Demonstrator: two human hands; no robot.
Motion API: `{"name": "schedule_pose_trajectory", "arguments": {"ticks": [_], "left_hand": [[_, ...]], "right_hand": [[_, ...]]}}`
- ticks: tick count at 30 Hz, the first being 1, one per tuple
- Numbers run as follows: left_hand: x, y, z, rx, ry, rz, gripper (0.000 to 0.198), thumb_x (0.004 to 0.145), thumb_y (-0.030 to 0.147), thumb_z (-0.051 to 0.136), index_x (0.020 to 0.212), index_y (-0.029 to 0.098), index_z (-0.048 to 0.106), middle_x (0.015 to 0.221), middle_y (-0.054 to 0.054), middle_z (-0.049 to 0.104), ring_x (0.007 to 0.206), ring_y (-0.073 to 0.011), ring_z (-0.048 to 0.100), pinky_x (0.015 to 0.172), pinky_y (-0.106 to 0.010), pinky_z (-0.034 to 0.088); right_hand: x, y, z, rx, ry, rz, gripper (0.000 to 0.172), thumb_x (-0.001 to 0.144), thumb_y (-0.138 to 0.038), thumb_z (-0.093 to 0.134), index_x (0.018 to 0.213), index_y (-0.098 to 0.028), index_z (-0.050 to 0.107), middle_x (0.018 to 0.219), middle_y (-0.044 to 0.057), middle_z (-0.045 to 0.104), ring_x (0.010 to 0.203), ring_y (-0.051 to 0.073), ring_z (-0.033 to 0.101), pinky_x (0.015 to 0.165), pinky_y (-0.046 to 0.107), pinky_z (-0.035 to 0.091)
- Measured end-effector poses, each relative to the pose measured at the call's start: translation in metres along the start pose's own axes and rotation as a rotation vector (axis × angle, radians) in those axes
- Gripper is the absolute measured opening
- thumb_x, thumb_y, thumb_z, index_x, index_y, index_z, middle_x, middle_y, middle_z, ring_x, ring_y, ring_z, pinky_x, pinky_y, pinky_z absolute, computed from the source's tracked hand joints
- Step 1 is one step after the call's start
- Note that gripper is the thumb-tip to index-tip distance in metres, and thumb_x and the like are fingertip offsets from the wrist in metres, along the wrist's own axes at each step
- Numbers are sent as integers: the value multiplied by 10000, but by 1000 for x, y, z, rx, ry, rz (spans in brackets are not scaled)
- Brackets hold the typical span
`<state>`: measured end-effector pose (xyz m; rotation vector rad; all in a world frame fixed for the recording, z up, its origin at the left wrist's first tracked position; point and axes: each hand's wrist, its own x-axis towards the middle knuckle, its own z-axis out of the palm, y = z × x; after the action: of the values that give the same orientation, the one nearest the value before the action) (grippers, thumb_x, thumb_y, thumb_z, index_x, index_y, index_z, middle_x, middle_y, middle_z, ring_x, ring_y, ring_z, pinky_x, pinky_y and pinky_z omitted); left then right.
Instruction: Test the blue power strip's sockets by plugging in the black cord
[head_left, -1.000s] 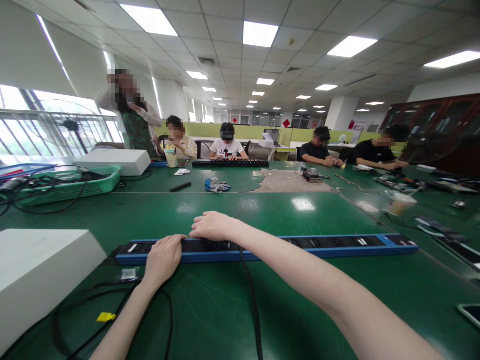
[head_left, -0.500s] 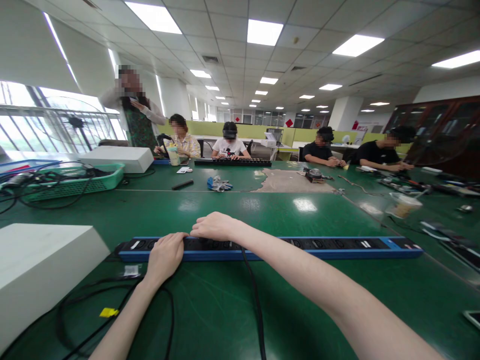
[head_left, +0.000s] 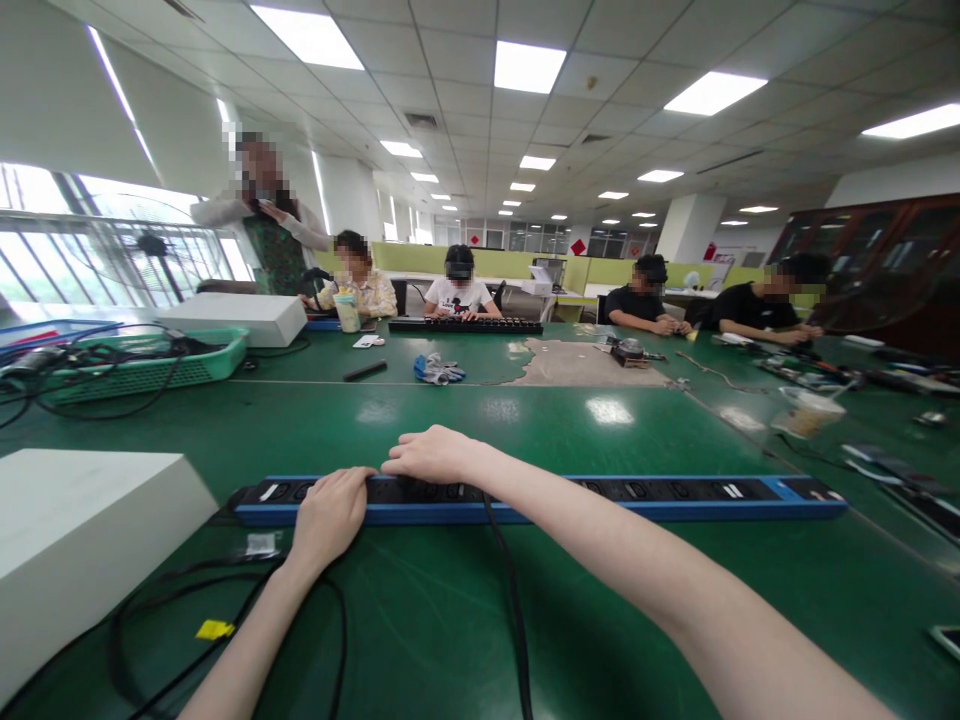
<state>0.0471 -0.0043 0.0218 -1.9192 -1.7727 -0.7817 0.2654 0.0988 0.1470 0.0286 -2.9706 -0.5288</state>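
A long blue-and-black power strip [head_left: 645,493] lies across the green table in front of me, its row of sockets facing up. My left hand [head_left: 332,510] is closed around the strip left of its middle, fingers over the far edge. Close beside it, my right hand [head_left: 429,455] is closed over the sockets, holding a plug mostly hidden beneath the palm. From under the right wrist a black cable [head_left: 514,610] runs down toward me. More black cable [head_left: 343,640] lies looped around my left forearm, with a yellow tag [head_left: 215,630] on it.
A white box [head_left: 97,500] stands at the left, near the strip's end. Beyond are a green basket [head_left: 150,365] of cables, a pair of gloves [head_left: 439,369] and a black bar [head_left: 365,371]. A plastic cup [head_left: 806,412] stands right. Several people sit or stand across the table.
Both hands stay in place on the power strip, with hardly any visible movement. The standing person across the table has shifted their arms slightly.
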Motion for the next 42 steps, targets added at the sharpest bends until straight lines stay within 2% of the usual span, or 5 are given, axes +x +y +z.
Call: {"name": "schedule_pose_trajectory", "arguments": {"ticks": [9,20,31,37,42], "left_hand": [[0,-1,0,-22,-25,-15,340,995,242,373,1119,253,690,1112,-71,745,1055,-254,668,979,-389,459],[0,-1,2,-15,-11,-36,329,977,260,392,1114,243,690,1109,-89,747,1054,-260,675,981,-395,473],[0,-1,1,-26,-30,-30,328,983,253,388,1111,247,690,1096,-79,747,1047,-259,670,976,-393,462],[0,0,-1,-26,-32,-37,333,988,253,379,1111,245,688,1104,-78,747,1050,-260,669,972,-394,460],[1,1,-1,-34,-33,-36,351,977,239,374,1111,251,698,1105,-77,747,1053,-262,663,974,-396,458]], "right_hand": [[1,-2,-8,-20,-79,-2,71,1007,-178,580,1058,-206,621,1084,54,701,1029,191,609,603,273,458],[3,0,8,-120,3,-94,99,1051,-205,528,1115,-213,603,1012,41,687,964,164,610,609,278,419],[3,-2,-4,-79,-47,-113,120,1062,-208,506,1139,-213,598,1002,44,678,958,158,586,532,263,347],[0,-4,-4,-45,-24,-78,102,1059,-233,519,1109,-232,609,993,29,680,966,159,590,527,273,333],[9,-9,-1,-60,-81,-119,74,1030,-203,563,1052,-211,633,991,37,706,990,173,606,516,280,319]]}}
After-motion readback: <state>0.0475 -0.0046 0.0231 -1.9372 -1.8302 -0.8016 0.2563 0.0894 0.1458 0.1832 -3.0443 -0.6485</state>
